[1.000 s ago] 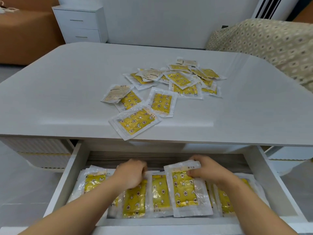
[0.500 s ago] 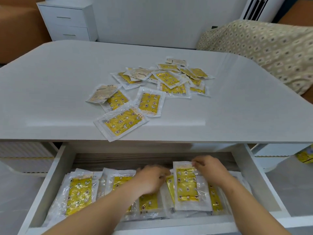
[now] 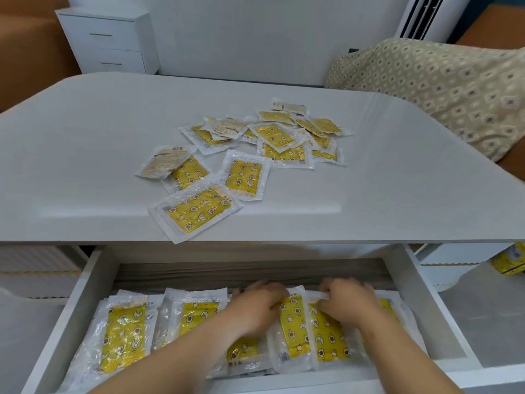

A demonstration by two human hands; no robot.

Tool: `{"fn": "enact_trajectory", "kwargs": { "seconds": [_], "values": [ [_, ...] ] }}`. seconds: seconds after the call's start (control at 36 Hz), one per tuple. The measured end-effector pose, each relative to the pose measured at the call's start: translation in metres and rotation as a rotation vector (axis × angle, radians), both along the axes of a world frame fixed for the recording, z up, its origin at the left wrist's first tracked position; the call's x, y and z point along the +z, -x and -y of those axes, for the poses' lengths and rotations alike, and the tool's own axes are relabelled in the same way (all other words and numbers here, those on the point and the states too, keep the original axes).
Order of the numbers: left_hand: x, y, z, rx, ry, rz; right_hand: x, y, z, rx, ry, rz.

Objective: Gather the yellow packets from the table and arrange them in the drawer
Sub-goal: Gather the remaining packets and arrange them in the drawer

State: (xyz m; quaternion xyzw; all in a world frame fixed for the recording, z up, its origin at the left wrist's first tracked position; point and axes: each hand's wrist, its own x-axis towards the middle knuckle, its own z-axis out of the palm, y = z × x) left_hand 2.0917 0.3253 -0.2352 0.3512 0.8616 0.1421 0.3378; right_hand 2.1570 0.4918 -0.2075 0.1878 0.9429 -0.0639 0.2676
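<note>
A white table carries scattered yellow packets. In the open drawer beneath, the right hand seems to pinch one packet by its top edge. The blurred left hand lies on stacked packets, its grip unreadable, and the forearms hide several.

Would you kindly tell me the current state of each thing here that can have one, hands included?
White table drawer: pulled open.
Yellow packets in the drawer: lying flat in overlapping rows.
Yellow packets on the grey table: scattered loose, a few face down.
Left hand: resting on drawer packets; grip blurred.
Right hand: fingers curled over the edge of the top packet.
White bedside cabinet: both drawers closed.
</note>
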Motion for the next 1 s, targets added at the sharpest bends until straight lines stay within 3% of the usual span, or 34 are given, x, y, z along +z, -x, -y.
{"fn": "enact_trajectory", "kwargs": {
  "seconds": [0.19, 0.36, 0.5, 0.56, 0.61, 0.69, 0.75, 0.89, 1.0],
  "values": [
    [0.01, -0.002, 0.0, -0.023, -0.064, -0.049, 0.004, -0.001, 0.011, 0.046, 0.14, -0.095],
    [0.052, 0.014, 0.026, 0.142, -0.407, -0.35, 0.039, 0.019, 0.034, 0.016, 0.379, -0.514],
    [0.089, 0.034, 0.057, 0.262, -0.668, -0.742, 0.067, 0.038, 0.057, 0.055, 0.42, -0.662],
    [0.098, 0.047, 0.069, 0.339, -0.677, -0.908, 0.072, 0.048, 0.062, 0.052, 0.392, -0.747],
    [0.099, 0.066, 0.079, 0.394, -0.537, -1.009, 0.075, 0.062, 0.066, 0.047, 0.332, -0.811],
    [0.095, 0.089, 0.084, 0.46, -0.223, -0.873, 0.073, 0.09, 0.075, 0.074, 0.298, -0.798],
    [0.087, 0.099, 0.087, 0.491, -0.114, -0.759, 0.069, 0.108, 0.083, 0.103, 0.283, -0.745],
    [0.087, 0.132, 0.095, 0.711, -0.318, -0.671, 0.063, 0.13, 0.094, 0.155, 0.206, -0.625],
    [0.09, 0.16, 0.092, 0.737, -0.17, -0.575, 0.062, 0.136, 0.093, 0.208, 0.147, -0.563]
  ]
}}
